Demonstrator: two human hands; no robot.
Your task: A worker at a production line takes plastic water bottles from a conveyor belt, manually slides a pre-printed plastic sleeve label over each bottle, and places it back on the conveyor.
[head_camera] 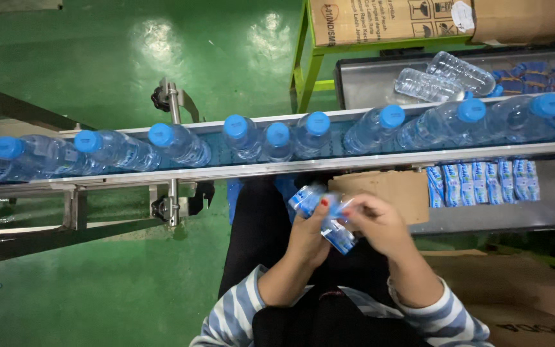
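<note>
Both hands, the left hand (309, 234) and the right hand (375, 222), grasp 1 bundle of label sleeves (325, 215) just below the conveyor (277, 168), near the passing bottles (245, 136).

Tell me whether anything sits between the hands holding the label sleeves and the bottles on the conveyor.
Nothing visible does. Both hands, left and right, hold the blue-and-white label sleeves just below the conveyor's near rail; the capped bottles stand open above that rail.
</note>
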